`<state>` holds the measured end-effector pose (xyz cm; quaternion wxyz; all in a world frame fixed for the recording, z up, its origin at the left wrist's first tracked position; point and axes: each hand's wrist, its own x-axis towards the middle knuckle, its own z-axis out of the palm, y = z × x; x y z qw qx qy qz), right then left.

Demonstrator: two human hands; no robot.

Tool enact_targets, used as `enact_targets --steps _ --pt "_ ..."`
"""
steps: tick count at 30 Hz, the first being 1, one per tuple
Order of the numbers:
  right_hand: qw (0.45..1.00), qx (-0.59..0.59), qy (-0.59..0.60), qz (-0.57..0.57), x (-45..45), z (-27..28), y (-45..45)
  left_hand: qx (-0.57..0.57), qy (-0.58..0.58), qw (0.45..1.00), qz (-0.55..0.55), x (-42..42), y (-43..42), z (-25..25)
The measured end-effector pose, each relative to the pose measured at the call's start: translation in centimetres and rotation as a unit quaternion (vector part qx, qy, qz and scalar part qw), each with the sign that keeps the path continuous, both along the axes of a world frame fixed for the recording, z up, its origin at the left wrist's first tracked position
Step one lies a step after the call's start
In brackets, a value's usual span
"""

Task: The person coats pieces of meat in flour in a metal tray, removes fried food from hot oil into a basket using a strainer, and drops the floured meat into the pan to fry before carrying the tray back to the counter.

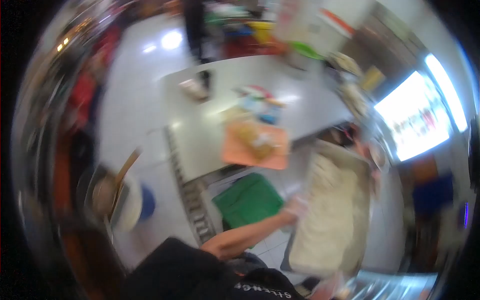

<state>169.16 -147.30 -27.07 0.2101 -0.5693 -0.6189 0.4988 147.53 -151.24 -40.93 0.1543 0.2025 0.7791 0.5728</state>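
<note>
A long, deep tray (367, 200) full of pale, flour-like powder (327, 215) takes up the right of the head view. My left hand (297, 205), seemingly in a thin clear glove, is at the tray's left rim, and its fingers are smeared by motion. At the bottom edge, my right hand (331, 288) is close to the tray's near end, blurred and partly cut off. Whether either hand grips the tray cannot be made out. Left of the tray, a green bin or lid (248, 200) is beside my left forearm.
A pale table (200, 135) bears an orange board (255, 150) with yellowish food in a bag, and colourful packets (260, 104). On the left floor, a white-and-blue bucket (131, 205) has a wooden handle (127, 167) near it. A lit display (417, 117) glows at right.
</note>
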Motion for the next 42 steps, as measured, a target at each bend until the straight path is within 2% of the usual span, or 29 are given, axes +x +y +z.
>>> enact_targets --steps 1,2,4,6,8,10,12,15,19,22,23,24,28,29,30,31,33,34,36,37,40,41,42 --pt "0.999 -0.007 0.015 0.035 -0.6 -0.7 -2.4 -0.011 0.022 1.000 0.013 3.4 2.8 -4.1" --pt "0.997 -0.016 0.026 0.077 -0.9 -1.3 -4.8 0.028 -0.258 0.966 0.000 4.6 -5.9 8.4" --pt "0.982 -0.044 0.044 0.181 -1.2 -2.3 -9.3 0.082 -0.123 0.981 0.122 8.9 -6.4 7.6" --pt "0.963 -0.061 0.048 0.259 0.0 -2.5 -13.1 0.057 -0.093 0.971 0.213 10.9 -9.5 6.1" --pt "0.948 -0.057 0.050 0.308 1.6 -1.9 -15.8 0.075 -0.150 0.965 0.204 12.7 -16.3 10.9" --pt "0.934 -0.043 0.061 0.349 3.5 -0.7 -17.3 -0.003 -0.082 0.972 0.221 14.2 -21.4 9.9" --pt "0.916 -0.033 0.083 0.391 5.9 1.0 -17.9 -0.073 -0.021 0.956 0.284 17.5 -25.8 10.9" --pt "0.881 -0.025 0.115 0.459 9.9 2.7 -20.2 -0.095 0.010 0.886 0.454 23.9 -35.5 12.2" --pt "0.815 -0.053 0.147 0.558 13.2 4.4 -26.5 0.043 0.001 0.761 0.647 36.1 -51.1 15.0" --pt "0.740 -0.080 0.178 0.644 14.1 5.0 -33.2 0.167 -0.041 0.694 0.699 46.6 -58.6 22.8" --pt "0.735 -0.143 0.156 0.644 14.5 5.8 -36.8 0.210 -0.061 0.668 0.711 49.6 -60.2 24.8" --pt "0.723 -0.207 0.127 0.646 15.0 6.2 -40.1 0.200 -0.054 0.639 0.741 51.7 -62.0 24.8" --pt "0.642 -0.161 0.070 0.747 14.5 5.6 -49.2 0.111 0.000 0.554 0.825 57.1 -68.0 21.0" --pt "0.541 -0.013 0.136 0.830 14.1 5.0 -51.1 0.075 0.021 0.545 0.835 58.0 -69.8 19.6" --pt "0.444 0.138 0.223 0.857 14.1 4.9 -53.3 0.072 0.009 0.506 0.859 58.7 -72.1 18.0" --pt "0.383 0.187 0.270 0.863 14.1 4.7 -55.9 0.069 -0.004 0.469 0.880 59.2 -74.3 16.3" --pt "0.447 0.113 0.204 0.863 14.4 2.7 -61.5 0.123 0.086 0.433 0.889 60.9 -78.7 15.5" --pt "0.475 0.072 0.176 0.859 14.1 2.2 -64.7 0.152 0.092 0.446 0.877 61.7 -80.9 16.2" --pt "0.552 -0.056 0.067 0.829 14.8 2.7 -70.8 0.146 0.040 0.436 0.887 62.7 -85.8 15.2" --pt "0.579 -0.121 0.009 0.807 15.5 2.8 -73.6 0.105 -0.015 0.431 0.896 63.5 -87.6 16.4" --pt "0.567 -0.209 0.011 0.797 16.2 2.3 -79.9 0.054 -0.067 0.424 0.902 64.3 -92.1 18.5" --pt "0.563 -0.201 0.008 0.801 16.1 1.4 -82.0 0.049 -0.070 0.426 0.901 64.6 -93.5 18.6" --pt "0.536 -0.157 0.027 0.829 16.2 0.6 -84.0 0.017 -0.063 0.428 0.901 65.1 -95.8 17.2"
